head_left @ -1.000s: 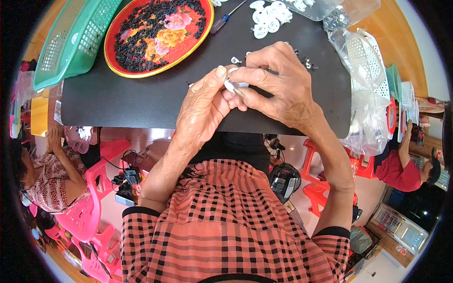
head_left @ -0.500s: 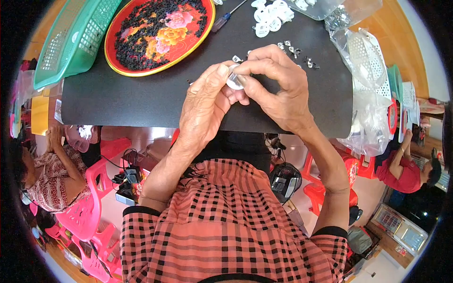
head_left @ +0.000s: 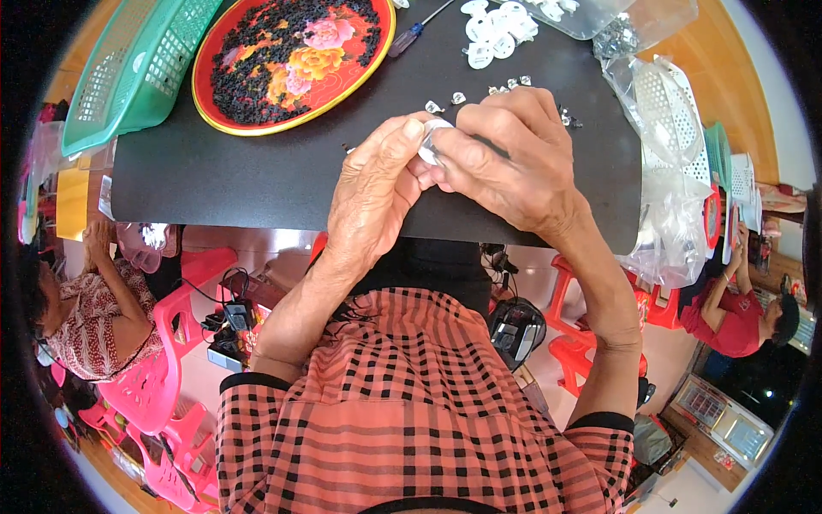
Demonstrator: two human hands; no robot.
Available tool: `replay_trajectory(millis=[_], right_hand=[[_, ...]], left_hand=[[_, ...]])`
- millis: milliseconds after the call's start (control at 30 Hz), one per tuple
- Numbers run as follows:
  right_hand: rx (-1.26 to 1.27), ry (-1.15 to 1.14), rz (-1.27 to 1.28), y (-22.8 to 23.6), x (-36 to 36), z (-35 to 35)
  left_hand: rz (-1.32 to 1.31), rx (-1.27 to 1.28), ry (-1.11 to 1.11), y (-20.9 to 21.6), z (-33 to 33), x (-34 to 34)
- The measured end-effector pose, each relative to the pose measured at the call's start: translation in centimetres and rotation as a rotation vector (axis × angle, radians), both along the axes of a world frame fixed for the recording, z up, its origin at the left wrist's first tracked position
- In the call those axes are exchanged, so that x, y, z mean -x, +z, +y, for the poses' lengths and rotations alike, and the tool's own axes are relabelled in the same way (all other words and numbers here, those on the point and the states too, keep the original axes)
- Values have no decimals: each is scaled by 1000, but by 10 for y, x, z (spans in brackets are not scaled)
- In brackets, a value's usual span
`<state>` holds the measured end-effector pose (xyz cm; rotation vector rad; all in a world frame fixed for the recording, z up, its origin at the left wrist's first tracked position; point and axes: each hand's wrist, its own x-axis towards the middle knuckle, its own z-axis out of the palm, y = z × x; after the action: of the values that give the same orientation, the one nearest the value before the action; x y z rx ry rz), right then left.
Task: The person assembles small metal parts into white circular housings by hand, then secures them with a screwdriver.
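Above the black table's near half, a small round white plastic piece [head_left: 430,147] is pinched by my left hand [head_left: 372,188], thumb on top. My right hand [head_left: 522,163] is closed with thumb and forefinger pressed on the same piece, covering much of it. Whether another small part is between the right fingers is hidden. Just beyond my fingers lie several small shiny metal pieces [head_left: 458,98] with dark parts. Farther back sits a pile of similar white round pieces [head_left: 499,32].
A red flowered tray [head_left: 204,94] of small black parts stands at left, beside a green basket [head_left: 120,94]. A screwdriver [head_left: 407,39] lies right of the tray. Clear plastic bags [head_left: 672,206] hang at the right edge. Two other people sit at the far left and right.
My right hand has turned over the white piece, its fingers curling further in and hiding more of it. The piece has tilted. My left hand has hardly moved.
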<state>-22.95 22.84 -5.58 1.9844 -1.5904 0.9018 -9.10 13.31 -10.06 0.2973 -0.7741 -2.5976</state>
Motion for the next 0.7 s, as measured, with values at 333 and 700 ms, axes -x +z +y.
replay_trajectory(millis=[333, 700], right_hand=[[-220, 2, -574, 5, -5, 6], [-203, -57, -277, 8, -10, 4]], left_hand=[[-8, 32, -37, 6, 0, 1], [-68, 61, 12, 3, 2, 2]])
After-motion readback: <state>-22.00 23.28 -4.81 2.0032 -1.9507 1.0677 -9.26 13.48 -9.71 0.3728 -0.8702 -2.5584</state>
